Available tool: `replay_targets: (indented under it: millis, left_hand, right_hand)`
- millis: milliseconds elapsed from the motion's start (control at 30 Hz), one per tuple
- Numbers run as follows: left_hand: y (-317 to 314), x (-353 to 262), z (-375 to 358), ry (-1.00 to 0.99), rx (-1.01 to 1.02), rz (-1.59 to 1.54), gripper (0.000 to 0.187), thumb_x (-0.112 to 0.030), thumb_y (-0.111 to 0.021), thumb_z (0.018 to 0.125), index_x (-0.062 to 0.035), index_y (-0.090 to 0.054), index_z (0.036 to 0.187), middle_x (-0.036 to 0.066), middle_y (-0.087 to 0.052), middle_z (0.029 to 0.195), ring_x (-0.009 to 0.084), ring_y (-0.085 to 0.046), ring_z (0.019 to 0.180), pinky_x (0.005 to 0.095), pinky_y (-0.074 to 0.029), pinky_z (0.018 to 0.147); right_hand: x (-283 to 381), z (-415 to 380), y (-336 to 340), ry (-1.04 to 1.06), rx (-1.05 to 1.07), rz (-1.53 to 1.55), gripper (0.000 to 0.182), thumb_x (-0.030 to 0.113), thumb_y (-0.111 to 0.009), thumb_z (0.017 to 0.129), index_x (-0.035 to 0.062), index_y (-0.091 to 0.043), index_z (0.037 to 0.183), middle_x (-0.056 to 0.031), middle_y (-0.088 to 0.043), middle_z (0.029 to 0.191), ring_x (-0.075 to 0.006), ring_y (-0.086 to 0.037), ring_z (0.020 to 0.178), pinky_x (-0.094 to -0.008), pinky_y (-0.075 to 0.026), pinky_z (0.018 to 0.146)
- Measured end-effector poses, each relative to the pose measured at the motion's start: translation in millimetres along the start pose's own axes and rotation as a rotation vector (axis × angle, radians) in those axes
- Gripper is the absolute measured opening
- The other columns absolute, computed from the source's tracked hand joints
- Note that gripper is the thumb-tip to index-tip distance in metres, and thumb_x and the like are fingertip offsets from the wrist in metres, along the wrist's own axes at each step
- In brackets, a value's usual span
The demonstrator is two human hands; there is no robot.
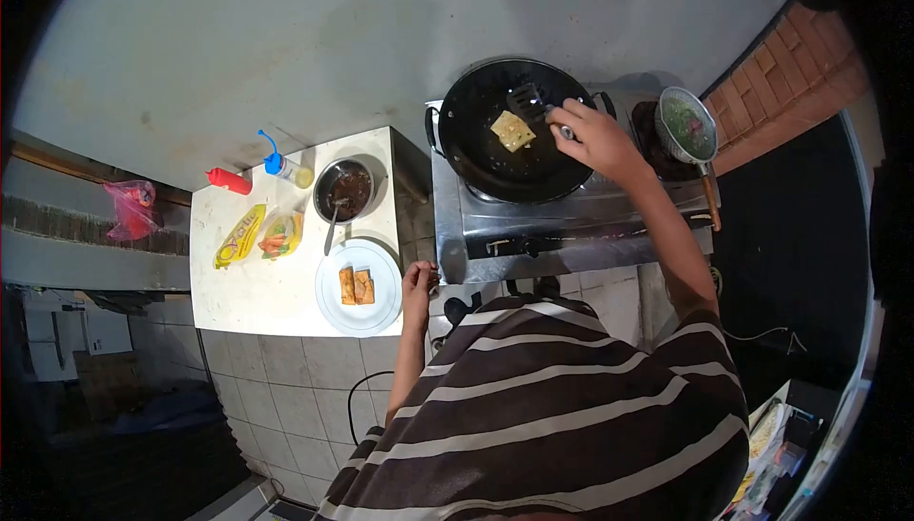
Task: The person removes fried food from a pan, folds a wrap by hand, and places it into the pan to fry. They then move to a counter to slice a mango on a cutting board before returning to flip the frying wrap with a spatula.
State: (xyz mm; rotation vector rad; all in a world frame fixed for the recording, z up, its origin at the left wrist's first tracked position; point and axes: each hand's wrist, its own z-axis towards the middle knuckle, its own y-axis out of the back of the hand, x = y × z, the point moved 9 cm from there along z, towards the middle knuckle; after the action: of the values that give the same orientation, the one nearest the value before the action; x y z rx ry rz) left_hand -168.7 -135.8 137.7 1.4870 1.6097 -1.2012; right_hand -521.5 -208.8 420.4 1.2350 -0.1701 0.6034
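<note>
1. One pale yellow, square, flat piece of food (512,130) lies in the round black wok (476,155), just above centre.
2. Right hand (598,137) is closed around the handle of a black slotted spatula (529,100), blade at the piece's 1 o'clock, touching or just beside; cannot tell which.
3. Judged light, soft, likely oily and tearable; best lifted from underneath, blade flat.
4. Left hand (418,283) rests curled at the white counter edge (286,302), holding nothing, at 3 o'clock of a round white plate (328,304) bearing two fried pieces.

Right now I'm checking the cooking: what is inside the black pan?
In the black pan lies one pale yellow square piece, with the spatula in the right hand beside it. Its underside is hidden.
</note>
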Motion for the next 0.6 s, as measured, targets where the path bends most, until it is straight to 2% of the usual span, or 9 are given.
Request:
replay_targets:
  millis: [67,100,167,200,233,300,433,500,600]
  left_hand:
    - [0.0,2.7,1.8,0.009,0.005,-0.011,0.021,-0.029,-0.055,0.099,-0.0089,-0.061,0.094,-0.001,-0.060,0.090,0.0081,-0.056,0.079,0.0238,-0.045,0.076]
    - [-0.2,4.2,2.3,0.015,0.010,-0.018,0.021,-0.029,-0.055,0.099,-0.0091,-0.061,0.094,-0.001,-0.060,0.090,0.0080,-0.055,0.079,0.0237,-0.045,0.076]
    - [-3.5,1.6,2.2,0.013,0.016,-0.017,0.021,-0.029,-0.055,0.099,-0.0090,-0.061,0.094,-0.001,-0.060,0.090,0.0080,-0.055,0.079,0.0238,-0.045,0.076]
    - [-4.5,-0.4,2.1,0.009,0.013,-0.015,0.021,-0.029,-0.055,0.099,-0.0089,-0.061,0.094,-0.001,-0.060,0.091,0.0081,-0.055,0.079,0.0239,-0.046,0.076]
    - [-5.8,-2.6,1.4,0.005,0.011,-0.013,0.021,-0.029,-0.055,0.099,-0.0089,-0.061,0.094,-0.001,-0.060,0.091,0.0083,-0.056,0.079,0.0241,-0.046,0.076]
    - [-8.6,-5.4,0.6,0.004,0.015,-0.013,0.021,-0.029,-0.055,0.099,-0.0088,-0.060,0.094,-0.001,-0.060,0.092,0.0085,-0.056,0.079,0.0240,-0.046,0.077]
    - [-9.5,-4.4,-0.7,0.006,0.017,0.000,0.022,-0.029,-0.055,0.099,-0.0085,-0.060,0.095,0.000,-0.060,0.092,0.0088,-0.056,0.079,0.0239,-0.046,0.077]
    - [-8.8,-2.7,-2.5,0.013,0.008,0.014,0.022,-0.029,-0.055,0.099,-0.0084,-0.060,0.095,0.000,-0.060,0.092,0.0088,-0.056,0.079,0.0241,-0.046,0.077]
    - [-5.4,1.3,-4.7,0.021,-0.005,0.017,0.023,-0.030,-0.055,0.099,-0.0082,-0.061,0.096,0.000,-0.060,0.092,0.0088,-0.056,0.079,0.0245,-0.047,0.076]
  right_hand:
    - [-12.0,-2.3,12.1,-0.075,-0.129,0.038,0.013,0.015,-0.061,0.086,0.0063,-0.056,0.094,-0.0136,-0.058,0.084,-0.0340,-0.060,0.071,-0.0411,-0.047,0.062]
    - [-16.0,-1.6,14.9,-0.078,-0.125,0.037,0.013,0.015,-0.061,0.086,0.0063,-0.056,0.094,-0.0136,-0.058,0.084,-0.0340,-0.060,0.071,-0.0411,-0.047,0.062]
    - [-32.7,-1.5,29.7,-0.190,-0.208,0.055,0.013,0.013,-0.063,0.085,0.0032,-0.057,0.091,-0.0142,-0.057,0.070,-0.0289,-0.057,0.059,-0.0342,-0.045,0.056]
    - [-38.8,-1.5,34.4,-0.242,-0.254,0.024,0.014,0.014,-0.063,0.085,0.0018,-0.056,0.088,-0.0156,-0.055,0.062,-0.0290,-0.053,0.052,-0.0340,-0.044,0.054]
    - [-42.8,0.0,33.2,-0.246,-0.255,0.024,0.014,0.014,-0.063,0.085,0.0018,-0.056,0.088,-0.0156,-0.055,0.062,-0.0290,-0.053,0.052,-0.0340,-0.044,0.054]
    - [-56.1,-3.0,36.4,-0.334,-0.332,-0.036,0.018,0.018,-0.061,0.086,0.0003,-0.057,0.084,-0.0169,-0.058,0.061,-0.0333,-0.061,0.057,-0.0390,-0.046,0.056]
    - [-57.0,-4.6,30.2,-0.387,-0.343,0.010,0.023,0.020,-0.062,0.085,-0.0017,-0.057,0.078,-0.0177,-0.058,0.060,-0.0332,-0.061,0.056,-0.0393,-0.046,0.056]
    - [-58.6,-7.3,25.7,-0.421,-0.387,0.066,0.023,0.016,-0.062,0.085,-0.0032,-0.054,0.075,-0.0170,-0.050,0.056,-0.0299,-0.050,0.048,-0.0345,-0.043,0.053]
    - [-57.6,-8.0,21.2,-0.410,-0.388,0.030,0.022,0.017,-0.063,0.084,-0.0029,-0.056,0.077,-0.0163,-0.050,0.055,-0.0274,-0.049,0.047,-0.0349,-0.042,0.052]
